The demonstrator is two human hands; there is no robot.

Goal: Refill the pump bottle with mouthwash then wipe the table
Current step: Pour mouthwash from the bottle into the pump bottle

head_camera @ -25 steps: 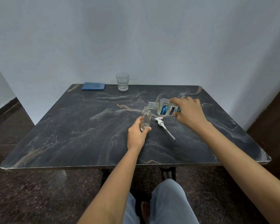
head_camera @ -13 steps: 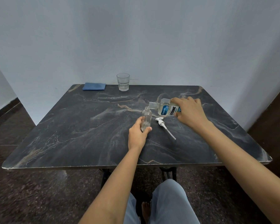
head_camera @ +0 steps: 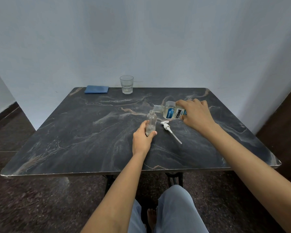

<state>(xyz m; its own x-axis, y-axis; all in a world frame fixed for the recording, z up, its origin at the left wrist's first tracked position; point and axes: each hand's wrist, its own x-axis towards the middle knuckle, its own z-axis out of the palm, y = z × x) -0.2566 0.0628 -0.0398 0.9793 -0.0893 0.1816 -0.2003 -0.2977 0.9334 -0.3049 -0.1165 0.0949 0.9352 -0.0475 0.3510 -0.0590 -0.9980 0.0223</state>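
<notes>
A small clear pump bottle (head_camera: 151, 121) stands upright and uncapped on the dark marble table (head_camera: 84, 135). My left hand (head_camera: 142, 139) grips its lower part. My right hand (head_camera: 197, 115) holds the mouthwash bottle (head_camera: 170, 111), clear with a blue label, tipped on its side with its open mouth right above the small bottle's neck. A little clear liquid sits in the small bottle's base. The white pump head (head_camera: 170, 131) with its long tube lies on the table just right of the small bottle.
A folded blue cloth (head_camera: 96, 89) lies at the table's far left edge. A drinking glass (head_camera: 126, 84) with some water stands beside it at the back. Walls close in behind and on both sides. My knees show below the table's near edge.
Both hands and both bottles keep nearly the same pose; the mouthwash bottle stays tipped over the small bottle's neck. Only the view shifts slightly.
</notes>
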